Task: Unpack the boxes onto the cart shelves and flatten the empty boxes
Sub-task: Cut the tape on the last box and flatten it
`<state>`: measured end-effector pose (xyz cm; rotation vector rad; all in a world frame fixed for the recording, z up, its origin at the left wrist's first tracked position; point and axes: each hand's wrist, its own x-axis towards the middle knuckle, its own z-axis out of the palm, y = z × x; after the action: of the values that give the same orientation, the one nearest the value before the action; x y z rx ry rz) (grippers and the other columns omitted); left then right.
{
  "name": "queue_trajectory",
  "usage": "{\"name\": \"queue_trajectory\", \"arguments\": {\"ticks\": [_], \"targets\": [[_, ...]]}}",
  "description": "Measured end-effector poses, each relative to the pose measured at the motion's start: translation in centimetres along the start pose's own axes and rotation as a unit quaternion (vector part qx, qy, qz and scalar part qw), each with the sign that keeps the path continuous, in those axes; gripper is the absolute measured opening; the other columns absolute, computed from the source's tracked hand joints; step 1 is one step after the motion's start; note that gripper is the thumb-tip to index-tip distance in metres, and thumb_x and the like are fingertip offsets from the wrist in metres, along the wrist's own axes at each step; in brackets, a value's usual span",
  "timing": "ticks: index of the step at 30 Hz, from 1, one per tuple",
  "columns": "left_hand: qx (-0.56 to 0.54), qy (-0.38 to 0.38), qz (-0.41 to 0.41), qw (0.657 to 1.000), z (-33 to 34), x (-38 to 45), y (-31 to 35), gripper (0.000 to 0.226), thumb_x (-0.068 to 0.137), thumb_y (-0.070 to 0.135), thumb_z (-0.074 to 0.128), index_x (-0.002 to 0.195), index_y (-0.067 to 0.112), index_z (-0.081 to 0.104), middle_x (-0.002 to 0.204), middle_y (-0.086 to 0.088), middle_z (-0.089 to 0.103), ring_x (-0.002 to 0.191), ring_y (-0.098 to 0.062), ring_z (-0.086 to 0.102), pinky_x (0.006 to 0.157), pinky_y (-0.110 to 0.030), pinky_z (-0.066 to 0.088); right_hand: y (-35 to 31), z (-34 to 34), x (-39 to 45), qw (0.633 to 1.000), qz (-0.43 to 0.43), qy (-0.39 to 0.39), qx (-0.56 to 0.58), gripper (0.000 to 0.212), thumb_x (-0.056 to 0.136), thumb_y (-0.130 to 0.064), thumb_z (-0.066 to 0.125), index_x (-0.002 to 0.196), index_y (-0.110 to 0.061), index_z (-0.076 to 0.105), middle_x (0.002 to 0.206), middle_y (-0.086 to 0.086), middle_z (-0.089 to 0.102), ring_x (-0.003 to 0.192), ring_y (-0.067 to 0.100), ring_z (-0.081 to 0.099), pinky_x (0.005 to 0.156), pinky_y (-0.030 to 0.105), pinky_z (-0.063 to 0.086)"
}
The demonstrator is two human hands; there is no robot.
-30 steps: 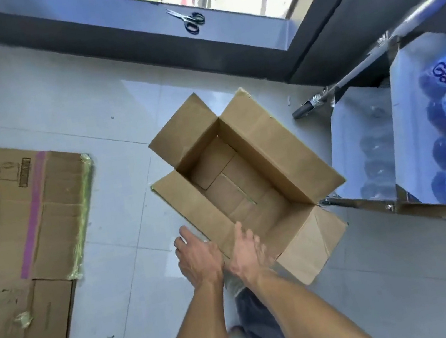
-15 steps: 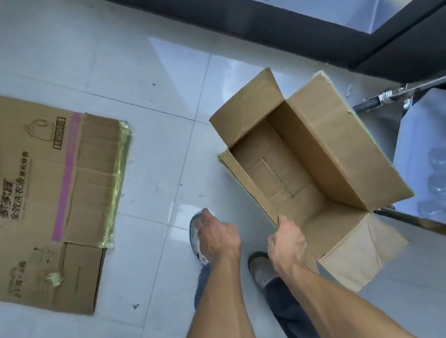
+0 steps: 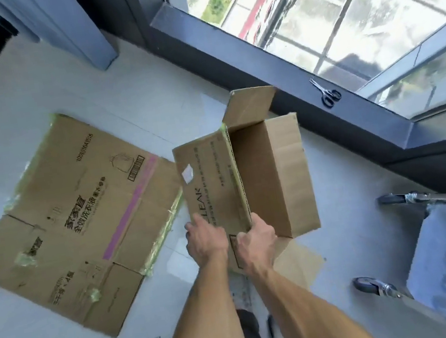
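Empty brown corrugated cardboard box (image 3: 258, 175), flaps open, held tilted above pale tiled floor (image 3: 145, 93) in front of person. Printed side reads "...LEAR"; white sticker above it. Left hand (image 3: 208, 242) lies flat on printed side, fingers straight. Right hand (image 3: 256, 239) grips near edge, thumb outside. Flattened brown cardboard box (image 3: 78, 221) with pink stripe, barcode and Chinese lettering lies on floor, left. Black scissors (image 3: 326, 94) on grey window sill (image 3: 256, 55).

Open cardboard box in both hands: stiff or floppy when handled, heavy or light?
Probably light: the open cardboard box looks empty inside. Likely to skew rather than stay rigid, since its flaps hang loose and unsealed. The right hand grips a wall edge while the left hand lies on the printed side, so that panel may flex under pressure.
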<state>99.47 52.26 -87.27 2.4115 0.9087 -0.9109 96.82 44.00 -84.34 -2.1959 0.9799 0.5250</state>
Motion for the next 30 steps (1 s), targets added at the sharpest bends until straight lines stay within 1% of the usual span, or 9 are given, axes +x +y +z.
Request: {"name": "queue_trajectory", "arguments": {"ticks": [4,9,15,18,20,23,25,28,30], "targets": [[-0.064,0.060,-0.018,0.996,-7.4,5.2,-2.5,0.044,0.090,0.012,0.054,0.132,0.007,0.042,0.124,-0.023,0.052,0.108,-0.040,0.056,0.087,-0.045,0.049,-6.5,3.3,-0.7,0.984,-0.037,-0.113,0.130,0.011,0.064,0.001,0.042,0.067,-0.004,0.051,0.057,-0.001,0.042,0.057,0.021,0.033,0.050,0.028,0.032],[-0.095,0.172,-0.032,0.980,-14.7,12.9,-8.0,0.079,0.089,0.038,0.064,0.151,0.010,0.023,0.150,-0.024,0.030,0.133,-0.042,0.039,0.103,-0.050,0.036,-7.5,7.9,0.6,0.958,0.093,-0.168,0.215,0.019,0.065,-0.004,0.042,0.051,-0.017,0.044,0.051,-0.003,0.039,0.057,0.020,0.036,0.051,0.024,0.030],[-0.205,0.103,-0.036,0.973,-12.4,15.1,-10.7,0.099,0.081,0.032,0.075,0.155,0.012,0.012,0.153,-0.016,0.034,0.139,-0.035,0.034,0.115,-0.051,0.030,-2.4,13.0,2.3,0.950,0.259,-0.099,0.143,0.021,0.086,-0.003,0.050,0.102,-0.007,0.063,0.096,0.014,0.067,0.091,0.033,0.062,0.073,0.030,0.043],[-0.140,0.191,-0.010,0.972,-9.0,14.2,-10.2,0.088,0.078,0.025,0.072,0.150,0.005,0.025,0.148,-0.017,0.038,0.136,-0.032,0.034,0.114,-0.047,0.030,-0.8,13.5,3.9,0.962,0.259,-0.071,0.046,0.049,0.089,-0.010,0.057,0.134,-0.001,0.042,0.131,0.019,0.054,0.117,0.034,0.055,0.093,0.036,0.045],[-0.115,0.233,0.014,0.965,-7.3,13.2,-9.3,0.067,0.076,0.026,0.070,0.135,0.009,0.042,0.128,-0.014,0.052,0.116,-0.030,0.048,0.101,-0.046,0.041,-0.4,12.2,5.1,0.965,0.260,0.026,-0.025,0.079,0.083,-0.012,0.069,0.146,0.000,0.023,0.144,0.023,0.039,0.131,0.037,0.042,0.106,0.045,0.035],[-0.105,0.157,0.059,0.980,-4.6,11.3,-7.4,0.043,0.082,0.030,0.069,0.118,0.021,0.049,0.111,-0.004,0.058,0.094,-0.022,0.057,0.092,-0.045,0.049,-0.3,9.3,7.1,0.966,0.215,0.111,-0.096,0.105,0.075,-0.014,0.076,0.153,-0.003,0.007,0.155,0.026,0.019,0.141,0.036,0.028,0.114,0.049,0.023],[-0.095,0.037,0.068,0.992,-2.0,9.8,-6.3,0.057,0.085,0.032,0.068,0.137,0.029,0.045,0.127,-0.003,0.056,0.107,-0.024,0.059,0.097,-0.041,0.049,0.0,7.5,8.5,0.973,0.129,0.107,-0.157,0.099,0.079,-0.014,0.069,0.154,-0.008,0.006,0.159,0.026,0.012,0.146,0.035,0.021,0.114,0.052,0.021],[-0.127,-0.094,0.058,0.986,1.6,7.9,-4.2,0.069,0.090,0.029,0.062,0.150,0.042,0.031,0.141,-0.001,0.045,0.118,-0.020,0.053,0.101,-0.034,0.045,-1.6,5.7,11.5,0.976,-0.034,0.080,-0.200,0.073,0.089,-0.017,0.052,0.154,-0.013,0.019,0.155,0.018,0.029,0.141,0.032,0.032,0.113,0.049,0.025],[-0.148,-0.112,0.056,0.981,3.0,7.2,-2.4,0.066,0.088,0.018,0.058,0.147,0.042,0.041,0.142,0.003,0.044,0.120,-0.018,0.051,0.101,-0.041,0.046,-3.1,5.6,13.2,0.973,-0.113,0.029,-0.200,0.058,0.093,-0.028,0.050,0.147,-0.016,0.031,0.139,0.015,0.047,0.126,0.033,0.047,0.107,0.049,0.036]]}}
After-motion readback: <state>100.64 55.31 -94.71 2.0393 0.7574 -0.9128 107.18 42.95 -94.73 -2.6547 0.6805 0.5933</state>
